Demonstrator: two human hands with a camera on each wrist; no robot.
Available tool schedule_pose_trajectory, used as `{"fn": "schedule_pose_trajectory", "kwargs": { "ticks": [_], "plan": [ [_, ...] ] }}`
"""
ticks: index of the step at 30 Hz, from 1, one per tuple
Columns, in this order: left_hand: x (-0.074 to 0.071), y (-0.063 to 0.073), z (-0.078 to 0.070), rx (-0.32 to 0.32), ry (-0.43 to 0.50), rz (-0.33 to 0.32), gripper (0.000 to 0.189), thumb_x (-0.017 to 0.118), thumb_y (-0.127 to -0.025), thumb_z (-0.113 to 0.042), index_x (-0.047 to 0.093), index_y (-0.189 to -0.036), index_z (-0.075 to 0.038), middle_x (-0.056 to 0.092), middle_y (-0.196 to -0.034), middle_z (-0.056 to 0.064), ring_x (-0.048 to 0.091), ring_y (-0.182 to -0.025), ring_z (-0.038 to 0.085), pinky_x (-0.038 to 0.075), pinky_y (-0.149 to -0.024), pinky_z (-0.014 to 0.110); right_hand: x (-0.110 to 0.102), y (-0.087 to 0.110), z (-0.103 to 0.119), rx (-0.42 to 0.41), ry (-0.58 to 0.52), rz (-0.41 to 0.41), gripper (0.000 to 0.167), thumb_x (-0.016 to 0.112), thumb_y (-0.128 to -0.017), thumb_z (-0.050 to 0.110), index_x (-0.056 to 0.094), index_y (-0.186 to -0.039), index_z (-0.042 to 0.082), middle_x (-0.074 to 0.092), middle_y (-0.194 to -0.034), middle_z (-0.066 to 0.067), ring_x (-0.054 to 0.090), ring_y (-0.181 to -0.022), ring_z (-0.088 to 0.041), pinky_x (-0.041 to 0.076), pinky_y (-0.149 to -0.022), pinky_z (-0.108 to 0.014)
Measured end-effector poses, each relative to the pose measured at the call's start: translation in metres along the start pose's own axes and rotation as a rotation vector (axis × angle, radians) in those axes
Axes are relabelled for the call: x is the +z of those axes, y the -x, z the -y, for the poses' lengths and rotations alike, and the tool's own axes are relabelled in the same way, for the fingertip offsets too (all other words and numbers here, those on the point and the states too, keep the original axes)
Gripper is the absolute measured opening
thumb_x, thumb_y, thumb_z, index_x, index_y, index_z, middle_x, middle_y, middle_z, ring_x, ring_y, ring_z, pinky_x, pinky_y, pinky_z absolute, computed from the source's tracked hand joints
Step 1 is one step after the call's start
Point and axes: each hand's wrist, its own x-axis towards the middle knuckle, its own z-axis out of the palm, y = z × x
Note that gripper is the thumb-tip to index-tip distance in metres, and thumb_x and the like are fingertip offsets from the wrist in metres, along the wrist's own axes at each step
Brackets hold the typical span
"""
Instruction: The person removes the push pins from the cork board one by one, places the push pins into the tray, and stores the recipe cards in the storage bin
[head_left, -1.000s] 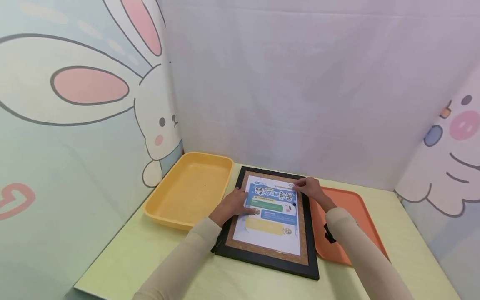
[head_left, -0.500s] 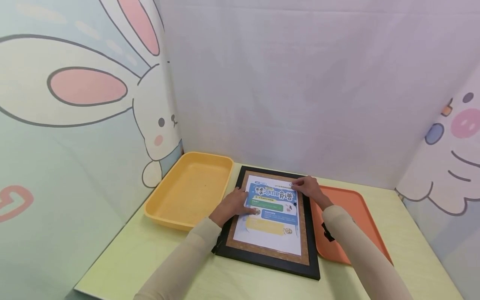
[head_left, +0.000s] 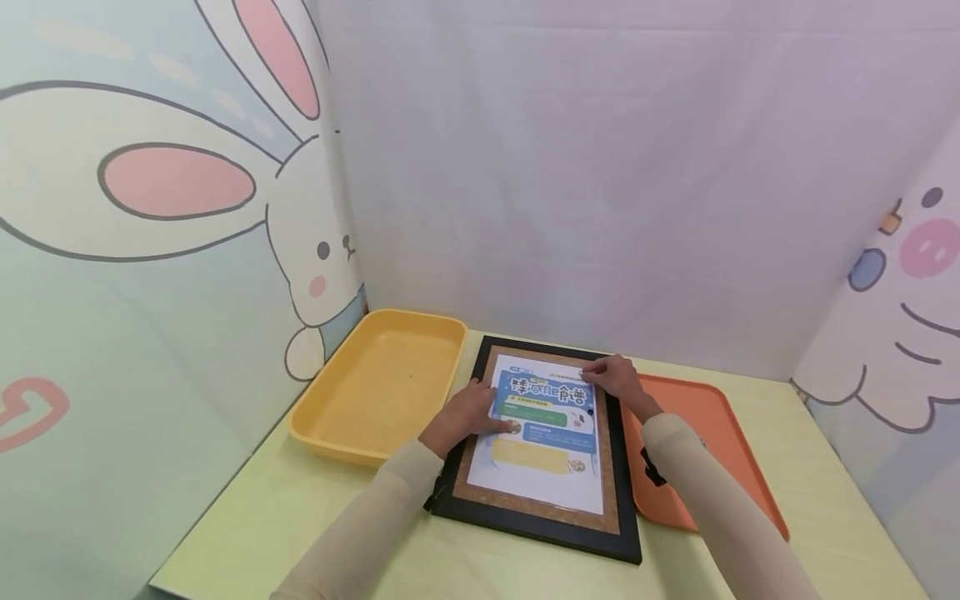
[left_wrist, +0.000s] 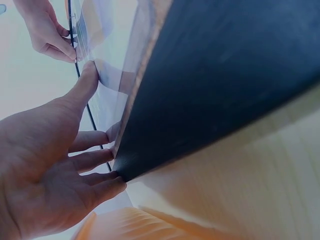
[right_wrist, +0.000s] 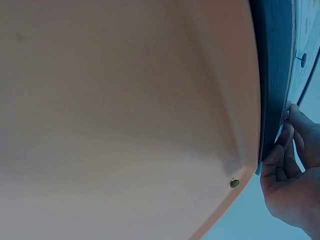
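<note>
A printed poster (head_left: 547, 425) lies on a black-framed corkboard (head_left: 536, 533), under a shiny clear layer. My left hand (head_left: 474, 410) rests spread at the left side, thumb on the poster and fingers toward the frame's edge. At the poster's upper right, my right hand (head_left: 621, 379) pinches a tiny thing between thumb and fingers. It looks like a thumbtack, mostly hidden by the fingertips. Another thumbtack (right_wrist: 303, 60), with a dark round head, stands in the board near that hand. In the right wrist view, a gold-green thumbtack (right_wrist: 234, 183) lies in the orange tray (head_left: 738, 450).
A deep yellow tray (head_left: 330, 446) stands left of the board. The orange tray sits close against the board's right side, under my right forearm. Behind the pale table (head_left: 300, 517) hangs a light curtain (head_left: 570, 183); printed walls flank both sides.
My right fingertips have shifted slightly left along the poster's upper right. The left hand stays in place, and the board has not moved on the table.
</note>
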Motion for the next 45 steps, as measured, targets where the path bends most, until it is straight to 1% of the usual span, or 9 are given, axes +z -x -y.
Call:
{"fn": "schedule_pose_trajectory", "kwargs": {
  "ticks": [3, 7, 16, 21, 27, 32, 40, 43, 45],
  "plan": [
    [0.001, 0.0, -0.001, 0.004, -0.014, -0.001, 0.08, 0.078, -0.084, -0.064, 0.063, -0.14, -0.01, 0.06, -0.142, 0.005, 0.053, -0.113, 0.021, 0.051, -0.101, 0.036, 0.002, -0.001, -0.002, 0.014, 0.002, 0.0, 0.028, 0.079, -0.095, 0.023, 0.079, -0.113, 0.001, 0.076, -0.106, -0.017, 0.066, -0.09, -0.029, 0.055, -0.08, -0.042],
    [0.0, -0.001, -0.001, 0.002, -0.017, -0.001, 0.08, 0.078, -0.083, -0.065, 0.064, -0.139, -0.009, 0.06, -0.142, 0.007, 0.054, -0.112, 0.021, 0.051, -0.099, 0.036, 0.003, -0.003, -0.005, 0.032, 0.016, 0.006, 0.03, 0.079, -0.095, 0.026, 0.08, -0.113, 0.003, 0.076, -0.107, -0.016, 0.065, -0.089, -0.028, 0.052, -0.077, -0.038],
    [-0.007, 0.0, -0.003, -0.003, 0.015, 0.014, 0.078, 0.079, -0.084, -0.062, 0.063, -0.139, -0.008, 0.059, -0.143, 0.008, 0.054, -0.113, 0.023, 0.05, -0.099, 0.037, 0.003, -0.007, -0.007, 0.035, 0.011, 0.016, 0.032, 0.079, -0.094, 0.027, 0.079, -0.114, 0.001, 0.077, -0.107, -0.017, 0.066, -0.089, -0.028, 0.051, -0.075, -0.036],
    [-0.008, 0.001, -0.003, -0.012, 0.002, 0.016, 0.081, 0.079, -0.085, -0.061, 0.061, -0.143, -0.007, 0.057, -0.148, 0.009, 0.055, -0.117, 0.024, 0.049, -0.103, 0.038, 0.001, -0.009, -0.006, 0.046, 0.014, 0.023, 0.032, 0.078, -0.095, 0.027, 0.079, -0.115, 0.001, 0.076, -0.108, -0.017, 0.065, -0.09, -0.028, 0.051, -0.079, -0.038],
    [-0.008, 0.002, -0.004, -0.019, 0.011, 0.024, 0.081, 0.08, -0.085, -0.06, 0.06, -0.143, -0.007, 0.056, -0.148, 0.009, 0.053, -0.12, 0.025, 0.048, -0.107, 0.04, 0.0, -0.007, -0.004, 0.056, 0.021, 0.036, 0.034, 0.077, -0.096, 0.029, 0.078, -0.116, 0.001, 0.076, -0.11, -0.017, 0.064, -0.09, -0.028, 0.05, -0.078, -0.039],
    [-0.011, 0.005, -0.005, -0.011, 0.009, 0.031, 0.079, 0.08, -0.085, -0.058, 0.061, -0.141, -0.005, 0.056, -0.148, 0.01, 0.053, -0.124, 0.027, 0.047, -0.109, 0.041, 0.002, -0.003, -0.004, 0.044, 0.035, 0.031, 0.034, 0.076, -0.097, 0.029, 0.078, -0.114, 0.0, 0.076, -0.108, -0.017, 0.064, -0.087, -0.028, 0.049, -0.076, -0.038],
    [-0.011, 0.006, -0.005, -0.005, 0.004, 0.025, 0.078, 0.08, -0.085, -0.059, 0.063, -0.137, -0.004, 0.057, -0.144, 0.011, 0.054, -0.115, 0.025, 0.05, -0.102, 0.039, 0.004, -0.002, -0.005, 0.023, 0.046, 0.022, 0.032, 0.075, -0.097, 0.028, 0.078, -0.114, 0.001, 0.076, -0.107, -0.016, 0.064, -0.086, -0.026, 0.05, -0.077, -0.039],
    [-0.012, 0.007, -0.006, -0.003, 0.009, 0.022, 0.077, 0.081, -0.085, -0.058, 0.063, -0.137, -0.004, 0.057, -0.145, 0.012, 0.055, -0.118, 0.027, 0.05, -0.102, 0.04, 0.003, -0.003, -0.006, 0.018, 0.054, 0.022, 0.032, 0.075, -0.098, 0.028, 0.078, -0.115, 0.001, 0.076, -0.107, -0.016, 0.064, -0.086, -0.026, 0.05, -0.078, -0.04],
    [-0.013, 0.007, -0.006, -0.007, 0.008, 0.023, 0.077, 0.081, -0.085, -0.058, 0.063, -0.138, -0.005, 0.056, -0.147, 0.012, 0.055, -0.123, 0.029, 0.049, -0.105, 0.041, 0.002, -0.003, -0.005, 0.019, 0.054, 0.029, 0.032, 0.075, -0.098, 0.028, 0.078, -0.115, 0.001, 0.076, -0.107, -0.016, 0.064, -0.087, -0.027, 0.049, -0.079, -0.04]
  ]
}}
